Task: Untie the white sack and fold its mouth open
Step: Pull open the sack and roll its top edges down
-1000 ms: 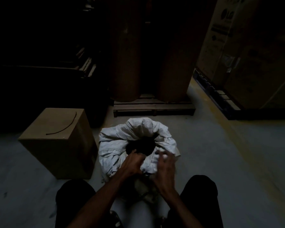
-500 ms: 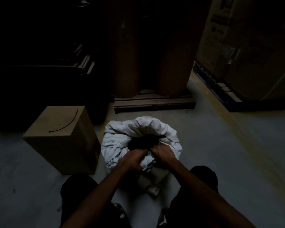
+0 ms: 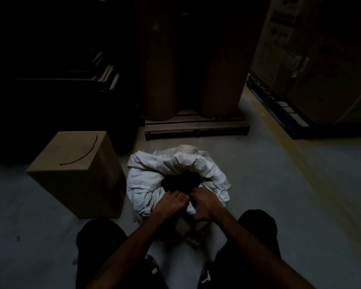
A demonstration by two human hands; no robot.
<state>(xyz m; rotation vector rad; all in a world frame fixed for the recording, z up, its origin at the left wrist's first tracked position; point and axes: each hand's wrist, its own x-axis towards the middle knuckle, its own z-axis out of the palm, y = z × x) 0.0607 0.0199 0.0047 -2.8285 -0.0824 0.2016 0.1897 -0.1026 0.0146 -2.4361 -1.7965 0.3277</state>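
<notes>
Both hands on the near rim of the sack, rolling its mouth outward.

The crumpled white woven sack [image 3: 176, 180] stands on the grey floor [image 3: 279, 195] between my knees, dead ahead at 12 o'clock, its mouth already a dark hole facing up at me. My left hand [image 3: 171, 202] is curled tight around a bunch of rim cloth at the hole's 7 o'clock; my right hand [image 3: 204, 203] is clenched on the rim at 5 o'clock, nearly touching the left. Both sit on the near edge, so I judge the fold must roll toward me and down. The plain brown cardboard box [image 3: 77, 172] stands just beside the sack at 9 o'clock. I cannot make out any tie or cord, and the dim light hides what is inside.
</notes>
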